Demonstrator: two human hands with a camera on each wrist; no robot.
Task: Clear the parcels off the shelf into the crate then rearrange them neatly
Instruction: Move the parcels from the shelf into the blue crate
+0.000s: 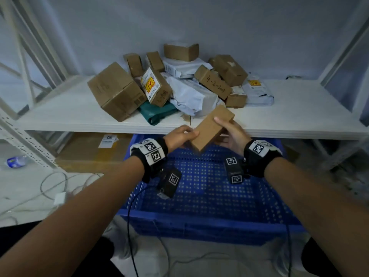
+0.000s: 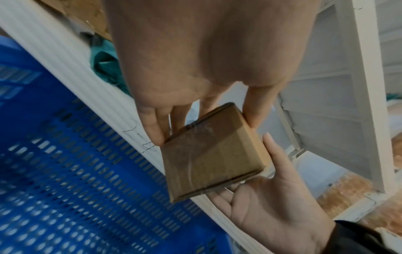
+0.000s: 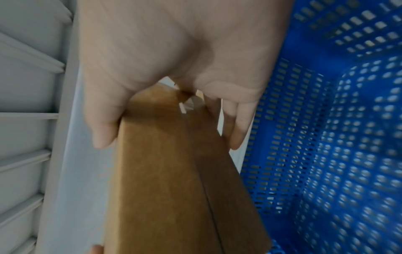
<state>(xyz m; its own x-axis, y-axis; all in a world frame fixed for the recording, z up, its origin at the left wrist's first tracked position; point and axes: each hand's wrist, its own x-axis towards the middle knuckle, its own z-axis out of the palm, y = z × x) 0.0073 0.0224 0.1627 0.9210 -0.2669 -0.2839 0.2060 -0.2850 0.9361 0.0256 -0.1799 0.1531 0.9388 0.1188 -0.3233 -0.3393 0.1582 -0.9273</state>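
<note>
You hold a plain brown parcel (image 1: 211,130) with both hands, tilted, over the far edge of the blue crate (image 1: 209,222) and just in front of the shelf (image 1: 299,108). Your left hand (image 1: 178,136) grips its near end, fingers and thumb pinching the short taped face, as the left wrist view shows (image 2: 214,153). Your right hand (image 1: 231,134) curls round the far half, thumb on the top face and fingers along the other side; in the right wrist view the long cardboard side (image 3: 174,171) runs down from that grasp.

The perforated crate floor below your wrists shows bare where you can see it. On the shelf behind the parcel lies a loose heap: a large carton (image 1: 115,90) at the left, a box with a yellow and red label (image 1: 156,86) leaning on it, a green bag (image 1: 157,112) under them at the front edge, grey mailer bags (image 1: 191,96) in the middle, a box marked with handwritten numbers (image 1: 213,81) and several smaller cartons behind and to the right.

Under the shelf sits a flat carton with a white label (image 1: 108,139), and a water bottle (image 1: 16,161) lies on the floor at the left, near loose white cables (image 1: 54,184)
</note>
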